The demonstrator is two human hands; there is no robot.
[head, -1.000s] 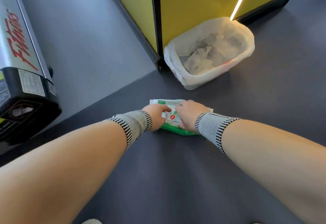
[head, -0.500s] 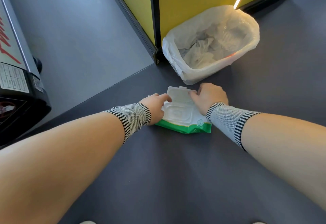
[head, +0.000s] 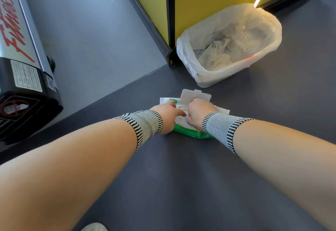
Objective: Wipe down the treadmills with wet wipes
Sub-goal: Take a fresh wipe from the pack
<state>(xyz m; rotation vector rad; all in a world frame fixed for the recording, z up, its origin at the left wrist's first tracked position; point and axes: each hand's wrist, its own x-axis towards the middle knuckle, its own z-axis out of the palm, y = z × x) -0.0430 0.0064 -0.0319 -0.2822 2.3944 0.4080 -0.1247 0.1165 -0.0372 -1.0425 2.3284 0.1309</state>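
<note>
A green and white wet wipes pack [head: 189,133] lies flat on the dark floor in front of me. Its white flip lid [head: 197,95] stands open toward the far side. My left hand [head: 166,115] rests on the pack's left part, index finger stretched straight across the top. My right hand [head: 199,113] sits over the pack's opening with fingers curled down into it, pinching at a wipe that the hand hides. The black and silver end of a treadmill [head: 27,67] with red lettering is at the far left.
A bin lined with a clear bag [head: 190,58], holding crumpled used wipes, stands just beyond the pack. Yellow partition panels [head: 209,3] with black frames rise behind it. A lighter grey floor strip runs between the treadmill and the partition. A shoe tip [head: 94,227] shows at the bottom edge.
The lid was flipped open by my right hand, which then came back from the lid's edge onto the pack's opening. My left hand stayed on the pack's left side.
</note>
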